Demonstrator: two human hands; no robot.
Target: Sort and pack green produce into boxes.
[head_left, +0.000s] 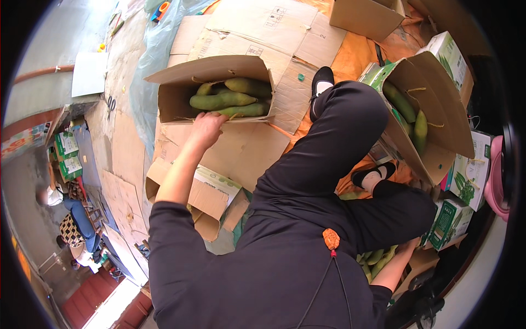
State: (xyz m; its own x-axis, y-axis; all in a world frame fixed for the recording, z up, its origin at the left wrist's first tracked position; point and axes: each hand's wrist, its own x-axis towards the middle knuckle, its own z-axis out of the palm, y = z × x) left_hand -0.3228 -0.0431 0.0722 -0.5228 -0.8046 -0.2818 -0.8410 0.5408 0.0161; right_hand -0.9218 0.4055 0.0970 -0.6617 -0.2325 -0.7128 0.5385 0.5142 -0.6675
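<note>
An open cardboard box (213, 68) in front of me holds several long green gourds (222, 101) lying on their sides. At its near rim is my left hand (207, 129), fingers closed over the cardboard edge right beside the nearest gourd. My right hand (408, 245) reaches down at the lower right, beside a heap of green gourds (377, 261) partly hidden by my body. Its fingers are out of sight behind my bent leg. To the right, another open box (438, 109) leans tilted, with a few gourds (420, 131) inside.
Flattened cardboard (246, 33) covers the floor ahead, beside orange sheeting (356, 60) and clear plastic film (145, 93). Green-and-white cartons (449, 222) stand at the right, near a pink basin (495, 181). A smaller opened carton (211, 192) lies near my left arm. Another person (82, 219) is far left.
</note>
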